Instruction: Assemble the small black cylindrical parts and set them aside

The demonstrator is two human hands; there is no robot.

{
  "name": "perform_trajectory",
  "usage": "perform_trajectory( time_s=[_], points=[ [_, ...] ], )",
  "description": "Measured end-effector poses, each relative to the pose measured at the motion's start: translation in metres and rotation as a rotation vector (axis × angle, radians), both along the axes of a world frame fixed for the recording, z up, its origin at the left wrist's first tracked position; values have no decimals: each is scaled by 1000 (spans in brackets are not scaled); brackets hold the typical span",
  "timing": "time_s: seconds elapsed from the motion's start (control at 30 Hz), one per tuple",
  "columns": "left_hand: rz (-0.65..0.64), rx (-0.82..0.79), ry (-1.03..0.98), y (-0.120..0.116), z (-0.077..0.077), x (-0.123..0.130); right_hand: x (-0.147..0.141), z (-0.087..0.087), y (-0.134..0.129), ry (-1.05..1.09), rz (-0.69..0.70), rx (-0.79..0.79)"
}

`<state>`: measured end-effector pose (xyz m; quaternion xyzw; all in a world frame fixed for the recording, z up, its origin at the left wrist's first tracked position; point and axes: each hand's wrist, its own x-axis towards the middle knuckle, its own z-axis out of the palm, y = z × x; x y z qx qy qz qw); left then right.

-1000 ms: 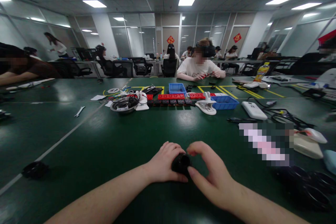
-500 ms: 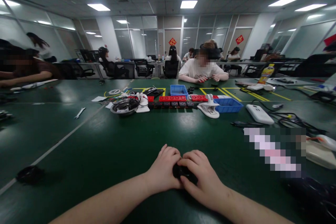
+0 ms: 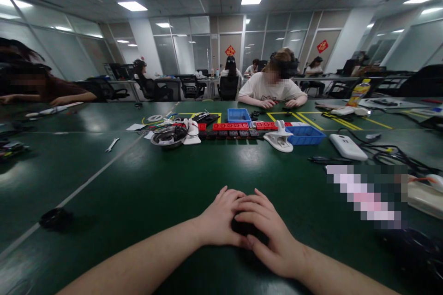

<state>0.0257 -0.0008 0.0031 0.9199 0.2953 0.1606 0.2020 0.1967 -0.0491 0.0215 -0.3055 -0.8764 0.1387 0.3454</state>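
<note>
Both hands meet low in the middle of the head view, over the green table (image 3: 180, 175). Between them is a dark object (image 3: 251, 229), mostly covered, so its shape is unclear. My left hand (image 3: 221, 219) curls round its left side. From the right, my right hand (image 3: 268, 226) wraps over it, fingers overlapping the left fingertips and thumb near the left thumb. A black ring-like part (image 3: 56, 219) lies far to the left.
Ahead stand two blue bins (image 3: 304, 135), a red strip (image 3: 230, 126), a white clamp (image 3: 279, 137) and a metal bowl (image 3: 168, 140) with cables. A wrench (image 3: 112, 144) lies left, a white device (image 3: 348, 147) right. A person (image 3: 272, 87) sits opposite.
The view has shifted slightly. My right hand's fingers have moved left and now overlap the left fingers, covering more of the dark object's top.
</note>
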Motion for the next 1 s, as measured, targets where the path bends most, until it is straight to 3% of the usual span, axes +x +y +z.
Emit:
perform_trajectory(
  time_s=[0.2, 0.47, 0.67, 0.87, 1.0],
  points=[
    [165, 32, 5, -12, 5, 5, -4, -10, 4, 69, -241, -51],
    [204, 38, 76, -16, 2, 8, -10, -9, 4, -77, -363, -128],
    [131, -10, 24, -7, 5, 3, -7, -3, 3, -49, -280, -125],
    [-51, -6, -10, 6, 3, -5, -6, 3, 2, 11, -5, -82],
    [-99, 42, -6, 11, -1, -8, -6, 6, -1, -25, 69, -59]
  ],
)
